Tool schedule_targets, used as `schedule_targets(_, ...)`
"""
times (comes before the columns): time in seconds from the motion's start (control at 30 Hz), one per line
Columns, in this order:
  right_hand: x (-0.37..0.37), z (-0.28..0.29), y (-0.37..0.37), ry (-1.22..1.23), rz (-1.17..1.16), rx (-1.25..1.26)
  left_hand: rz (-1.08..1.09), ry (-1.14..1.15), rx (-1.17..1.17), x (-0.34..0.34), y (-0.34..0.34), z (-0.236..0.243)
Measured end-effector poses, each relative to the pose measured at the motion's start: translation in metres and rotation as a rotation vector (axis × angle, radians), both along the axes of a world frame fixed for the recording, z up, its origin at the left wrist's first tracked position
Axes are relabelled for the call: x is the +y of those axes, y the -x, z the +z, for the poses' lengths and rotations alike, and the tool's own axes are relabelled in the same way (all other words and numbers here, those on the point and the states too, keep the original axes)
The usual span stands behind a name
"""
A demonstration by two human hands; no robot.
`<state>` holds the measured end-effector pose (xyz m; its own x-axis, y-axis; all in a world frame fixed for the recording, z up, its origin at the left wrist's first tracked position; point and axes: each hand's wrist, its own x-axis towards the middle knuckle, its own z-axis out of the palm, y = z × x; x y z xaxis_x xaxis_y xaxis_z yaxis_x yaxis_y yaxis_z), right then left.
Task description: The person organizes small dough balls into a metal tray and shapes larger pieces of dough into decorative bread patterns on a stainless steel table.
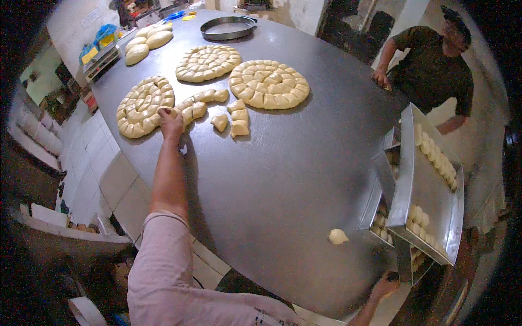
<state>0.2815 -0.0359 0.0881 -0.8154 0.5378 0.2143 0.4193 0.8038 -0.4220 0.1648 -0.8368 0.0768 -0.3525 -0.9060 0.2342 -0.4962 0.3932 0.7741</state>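
Observation:
My left hand (171,120) reaches across the steel table (277,179), pinching a dough piece (168,112) at the right side of a spiral of segmented dough (142,103). Beside it lie a curved row of pieces (204,96) and separate pieces (238,118). Two more round segmented doughs (269,82) (207,62) sit behind. My right hand (380,288) is low at the right edge, near stacked metal trays (397,206), its fingers curled on something dark that I cannot make out. A small dough lump (338,236) lies left of the trays.
A co-worker (435,65) stands at the right edge, one hand (381,80) on the table. At the back are smooth dough balls (159,39), a round metal pan (227,28) and bagged items (104,41). The upper tray holds rows of shaped dough (435,157). Tiled floor shows at left.

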Motion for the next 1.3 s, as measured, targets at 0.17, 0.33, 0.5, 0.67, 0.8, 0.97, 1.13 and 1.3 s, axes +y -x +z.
schedule_targets(0.17,-0.061,0.057,-0.054,-0.251,0.236,-0.018,0.085,-0.064,0.319,-0.023,-0.05,-0.027)
schedule_targets(0.33,0.044,-0.019,0.013,-0.071,-0.082,0.248,-0.275,-0.479,0.202,0.035,-0.105,-0.016)
schedule_targets(0.5,0.061,-0.026,-0.039,-0.195,0.334,0.194,-0.525,-0.647,0.261,0.168,-0.148,0.04)
schedule_targets(0.67,0.046,-0.001,-0.012,-0.113,0.057,0.026,-0.715,-0.657,0.145,0.273,-0.128,0.09)
schedule_targets(0.8,0.038,0.028,-0.059,-0.286,0.324,0.101,-0.966,-0.828,0.388,0.332,-0.125,0.119)
schedule_targets(0.97,0.084,0.123,-0.029,1.06,0.22,0.321,-1.088,-0.827,0.193,0.389,-0.123,0.111)
schedule_targets(1.13,0.043,0.215,0.103,0.867,0.489,0.834,-1.284,-0.867,0.182,0.441,-0.118,0.109)
schedule_targets(1.3,0.018,0.204,0.157,0.221,0.586,0.301,-1.481,-0.764,0.205,0.464,-0.117,0.145)
